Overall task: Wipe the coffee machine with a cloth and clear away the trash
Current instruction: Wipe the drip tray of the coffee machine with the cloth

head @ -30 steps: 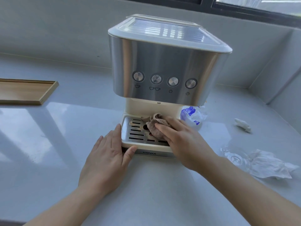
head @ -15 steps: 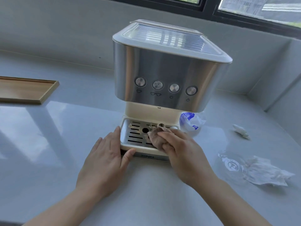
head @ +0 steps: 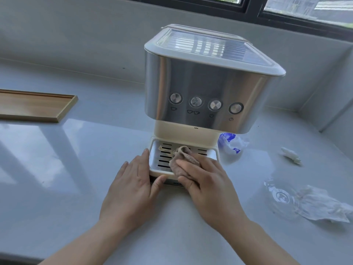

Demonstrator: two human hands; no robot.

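A steel and cream coffee machine (head: 206,87) stands on the white counter (head: 57,169). Its slotted drip tray (head: 162,155) sits at the base. My right hand (head: 208,186) lies over a crumpled brown cloth (head: 181,159) and presses it onto the tray's front middle. My left hand (head: 131,190) rests flat on the counter, fingers straight against the tray's left front corner, thumb touching its front edge. Trash lies to the right: a blue and clear plastic bag (head: 232,143), a small white paper wad (head: 290,154), and a clear wrapper with crumpled white paper (head: 309,203).
A shallow wooden tray (head: 38,106) lies on the counter at the left. A grey wall with a dark-framed window (head: 286,8) runs behind the machine, and a side wall closes the right corner.
My right hand has slid the cloth leftward and toward the tray's front edge. My left hand stays at the tray's left corner. The camera has tilted up slightly.
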